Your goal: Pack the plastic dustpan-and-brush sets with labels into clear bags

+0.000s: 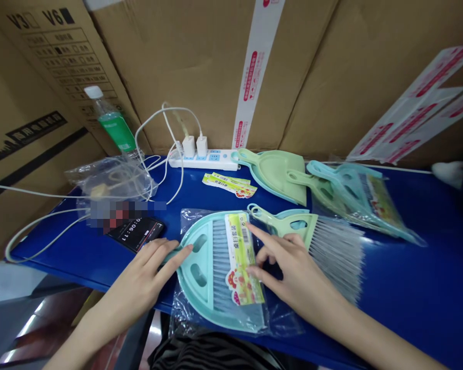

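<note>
A light-blue dustpan (184, 270) lies at the desk's front edge with a matching brush (204, 231) nested on it, both in a clear plastic bag. A yellow-green label card (237, 246) with mushroom pictures lies over the bristles. My left hand (154, 262) grips the handle end, a fingertip on the brush head; its palm side is hidden. Over the label is my right hand (283, 257), index finger stretched to the label's upper edge and thumb apart near its right edge. Just behind that hand lie a green brush (283, 224) with grey bristles and a blue one under it.
Green and blue dustpans (281, 169) lie at the back, near bagged sets (354, 190) on the right. Loose label cards (229, 184) sit before a power strip (204, 160) with chargers and cables. A phone (139, 234), plastic bag (111, 177) and bottle (115, 126) are left. Cardboard (200, 61) stands behind.
</note>
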`<state>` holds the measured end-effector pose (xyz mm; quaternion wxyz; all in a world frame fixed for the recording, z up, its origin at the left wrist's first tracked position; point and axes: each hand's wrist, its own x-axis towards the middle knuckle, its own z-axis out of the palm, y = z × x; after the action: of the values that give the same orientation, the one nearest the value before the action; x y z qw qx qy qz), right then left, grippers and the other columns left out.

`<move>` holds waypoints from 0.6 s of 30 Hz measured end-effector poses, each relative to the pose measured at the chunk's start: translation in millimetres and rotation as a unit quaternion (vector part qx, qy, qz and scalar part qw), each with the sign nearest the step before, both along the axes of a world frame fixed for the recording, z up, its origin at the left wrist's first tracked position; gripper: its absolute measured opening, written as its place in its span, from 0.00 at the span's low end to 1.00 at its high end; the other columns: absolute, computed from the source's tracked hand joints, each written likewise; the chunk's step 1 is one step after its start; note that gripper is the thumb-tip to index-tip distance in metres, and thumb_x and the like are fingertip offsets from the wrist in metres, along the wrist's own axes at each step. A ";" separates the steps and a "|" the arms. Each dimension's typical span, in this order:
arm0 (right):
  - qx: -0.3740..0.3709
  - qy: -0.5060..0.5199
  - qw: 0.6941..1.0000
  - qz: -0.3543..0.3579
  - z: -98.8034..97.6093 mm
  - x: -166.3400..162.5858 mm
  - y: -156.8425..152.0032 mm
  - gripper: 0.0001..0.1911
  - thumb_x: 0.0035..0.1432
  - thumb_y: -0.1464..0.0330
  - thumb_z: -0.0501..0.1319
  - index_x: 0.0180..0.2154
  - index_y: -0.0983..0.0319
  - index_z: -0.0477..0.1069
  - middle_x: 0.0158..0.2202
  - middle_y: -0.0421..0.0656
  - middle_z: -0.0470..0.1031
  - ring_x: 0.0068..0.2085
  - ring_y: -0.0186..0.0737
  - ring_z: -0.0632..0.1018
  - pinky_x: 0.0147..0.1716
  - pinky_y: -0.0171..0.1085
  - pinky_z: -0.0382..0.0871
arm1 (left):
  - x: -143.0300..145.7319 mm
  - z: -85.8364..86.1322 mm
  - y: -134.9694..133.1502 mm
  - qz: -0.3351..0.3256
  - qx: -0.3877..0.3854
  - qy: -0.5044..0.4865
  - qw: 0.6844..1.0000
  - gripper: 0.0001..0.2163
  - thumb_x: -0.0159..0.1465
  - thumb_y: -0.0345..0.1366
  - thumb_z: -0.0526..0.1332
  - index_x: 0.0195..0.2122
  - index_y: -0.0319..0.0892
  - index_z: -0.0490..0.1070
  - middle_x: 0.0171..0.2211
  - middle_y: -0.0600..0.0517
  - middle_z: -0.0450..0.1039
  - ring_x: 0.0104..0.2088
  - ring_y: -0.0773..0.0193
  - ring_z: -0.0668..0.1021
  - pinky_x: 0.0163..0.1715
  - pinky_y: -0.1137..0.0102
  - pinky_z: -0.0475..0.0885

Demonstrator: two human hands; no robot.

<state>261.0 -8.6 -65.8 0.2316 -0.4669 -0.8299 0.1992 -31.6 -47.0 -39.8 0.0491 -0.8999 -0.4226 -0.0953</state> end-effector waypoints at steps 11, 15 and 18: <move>0.081 0.017 0.996 -0.016 25.3 23.2 20.5 0.24 0.64 0.73 0.47 0.62 0.65 0.55 0.30 0.41 0.72 0.26 0.37 0.74 0.26 0.35 0.68 | -12.1 -0.8 1.9 -0.002 0.051 0.019 0.998 0.29 0.59 0.15 0.45 0.58 0.42 0.65 0.46 0.45 0.72 0.49 0.58 0.73 0.50 0.64 0.72; 0.142 -0.008 0.990 -0.024 40.9 31.5 39.3 0.20 0.63 0.73 0.49 0.56 0.62 0.63 0.30 0.42 0.75 0.26 0.38 0.76 0.27 0.36 0.69 | -19.7 1.9 -3.1 0.016 0.029 0.028 0.999 0.32 0.57 0.15 0.45 0.59 0.46 0.66 0.48 0.47 0.72 0.50 0.58 0.73 0.52 0.62 0.72; 0.155 -0.009 0.988 -0.013 53.0 31.7 56.9 0.17 0.61 0.72 0.52 0.50 0.60 0.69 0.29 0.42 0.76 0.26 0.39 0.77 0.28 0.37 0.69 | -26.5 0.1 -6.8 0.036 -0.006 0.024 0.999 0.32 0.59 0.17 0.46 0.61 0.50 0.63 0.49 0.48 0.72 0.51 0.58 0.73 0.54 0.61 0.71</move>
<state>292.7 48.3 -12.8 0.2962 -0.4380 -0.8466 0.0605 -58.1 -53.8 -39.7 0.0572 -0.8864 -0.4540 -0.0697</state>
